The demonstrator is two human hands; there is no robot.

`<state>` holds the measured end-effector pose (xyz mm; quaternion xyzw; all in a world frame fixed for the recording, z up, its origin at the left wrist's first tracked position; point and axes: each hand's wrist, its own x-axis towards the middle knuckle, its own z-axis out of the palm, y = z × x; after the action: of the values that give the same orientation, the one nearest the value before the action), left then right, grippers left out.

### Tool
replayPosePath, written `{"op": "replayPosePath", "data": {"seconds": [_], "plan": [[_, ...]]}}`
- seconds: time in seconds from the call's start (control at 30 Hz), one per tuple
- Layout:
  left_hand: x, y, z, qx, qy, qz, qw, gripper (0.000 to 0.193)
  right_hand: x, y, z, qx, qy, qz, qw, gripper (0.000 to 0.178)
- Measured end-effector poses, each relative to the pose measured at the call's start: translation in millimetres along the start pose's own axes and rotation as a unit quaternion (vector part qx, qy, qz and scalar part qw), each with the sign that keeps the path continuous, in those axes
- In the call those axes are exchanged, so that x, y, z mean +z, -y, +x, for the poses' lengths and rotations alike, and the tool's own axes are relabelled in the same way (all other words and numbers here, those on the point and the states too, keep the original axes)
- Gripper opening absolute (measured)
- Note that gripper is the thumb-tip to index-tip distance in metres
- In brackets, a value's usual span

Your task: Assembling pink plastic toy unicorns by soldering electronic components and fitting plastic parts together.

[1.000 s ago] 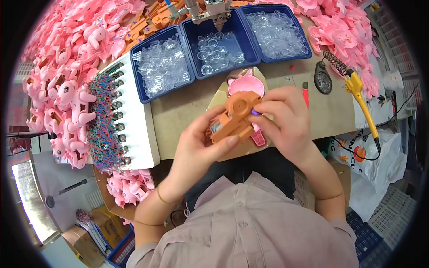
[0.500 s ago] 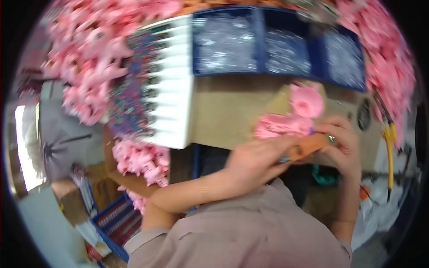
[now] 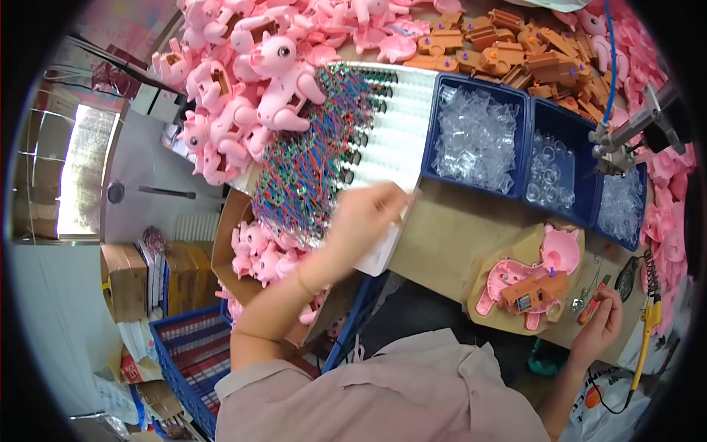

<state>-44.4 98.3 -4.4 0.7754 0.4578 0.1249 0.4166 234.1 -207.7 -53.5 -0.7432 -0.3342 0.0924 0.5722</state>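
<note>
My left hand (image 3: pixel 370 214) is over the white ribbed tray (image 3: pixel 394 140), beside a heap of coloured wires with small dark parts (image 3: pixel 305 173). Motion blurs its fingers, and anything in them cannot be made out. At the board's right edge my right hand (image 3: pixel 600 328) has its fingers closed on a small red tool (image 3: pixel 591 303). To its left, an open pink toy animal shell (image 3: pixel 561 249) lies in a tan holder (image 3: pixel 482 317). An orange-brown plastic housing (image 3: pixel 541 292) sits across the shell's body, with a small electronic part near its lower end.
Blue bins (image 3: pixel 524 147) hold clear plastic parts. Behind them lie orange-brown housings (image 3: pixel 545 62); pink toy bodies (image 3: pixel 283 81) crowd the far left. A metal fixture (image 3: pixel 633 136) overhangs the bins at right. A yellow-handled tool (image 3: pixel 649 317) hangs right. A blue crate (image 3: pixel 184 368) stands lower left.
The orange-brown housing has left my hands and now rests on the pink shell. My left hand has moved left to the tray; my right hand has moved right to the red tool. The view has shifted.
</note>
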Motion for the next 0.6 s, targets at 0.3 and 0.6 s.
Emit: {"op": "replayPosePath", "data": {"seconds": [0.3, 0.6], "plan": [[-75, 41, 155, 0.206, -0.281, 0.261, 0.9, 0.019, 22, 24, -4, 0.015, -0.023, 0.013, 1.0, 0.013], [-75, 31, 208, 0.081, -0.135, 0.602, 0.783, 0.016, 7, 38, -4, 0.027, -0.011, -0.006, 1.0, 0.013]]}}
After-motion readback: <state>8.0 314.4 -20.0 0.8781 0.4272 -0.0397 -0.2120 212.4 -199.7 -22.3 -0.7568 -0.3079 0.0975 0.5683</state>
